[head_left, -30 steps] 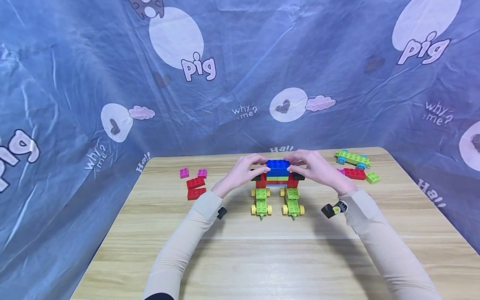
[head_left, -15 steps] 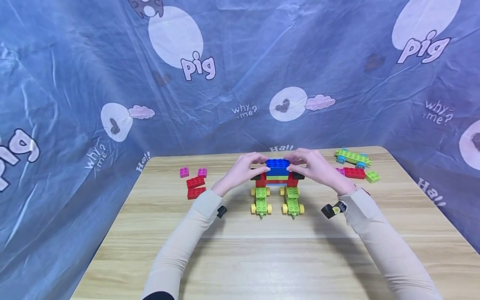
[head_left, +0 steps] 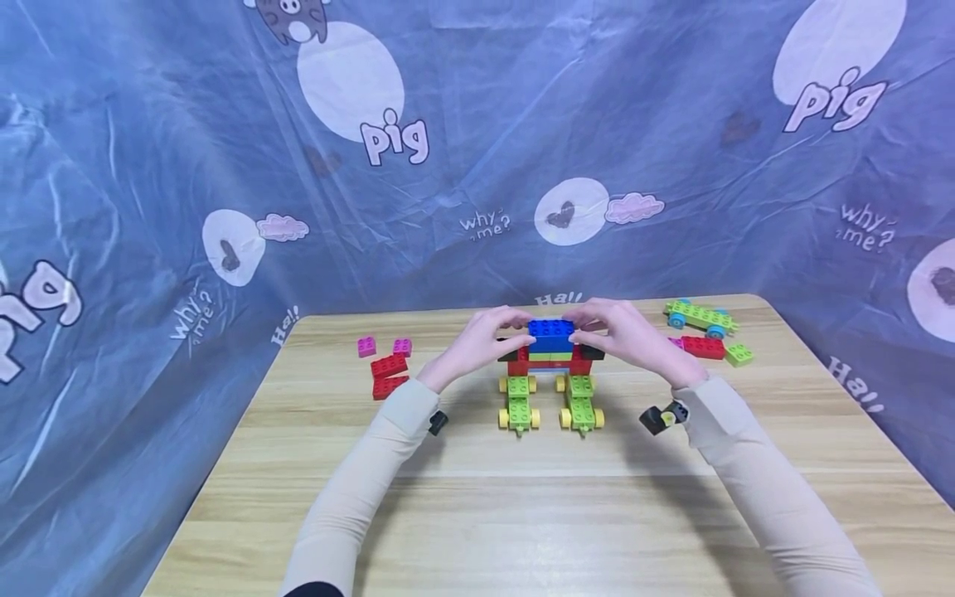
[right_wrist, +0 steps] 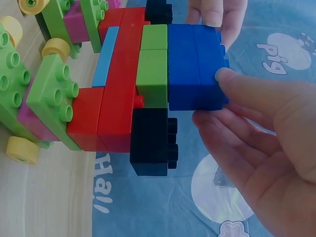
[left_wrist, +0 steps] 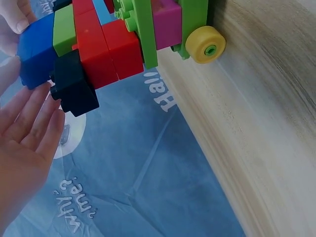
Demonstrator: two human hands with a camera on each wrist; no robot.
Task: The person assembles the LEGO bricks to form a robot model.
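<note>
Two stacked blue bricks (head_left: 552, 336) top a toy-brick structure at the table's far middle. My left hand (head_left: 483, 338) pinches their left end; my right hand (head_left: 632, 338) pinches the right end, its thumb against the studded top edge in the right wrist view. Beneath lie lime bricks (right_wrist: 152, 71), with a black brick (right_wrist: 149, 142) jutting out at the side. Red bricks (right_wrist: 118, 84) and a light blue piece (right_wrist: 104, 57) form the layers below. Lime wheeled bases (head_left: 519, 410) with yellow wheels (left_wrist: 200, 45) and a purple brick (left_wrist: 167, 22) carry it all.
On the left of the table (head_left: 477, 531) lie pink bricks (head_left: 366, 346) and red bricks (head_left: 390, 366). At the far right stand a lime car base (head_left: 700, 315) with blue wheels, a red brick (head_left: 703, 347) and a lime brick (head_left: 739, 355). A blue printed curtain (head_left: 448, 249) hangs behind.
Both hands keep their hold on the blue bricks, and the structure stays where it was. Only the head view has shifted slightly.
</note>
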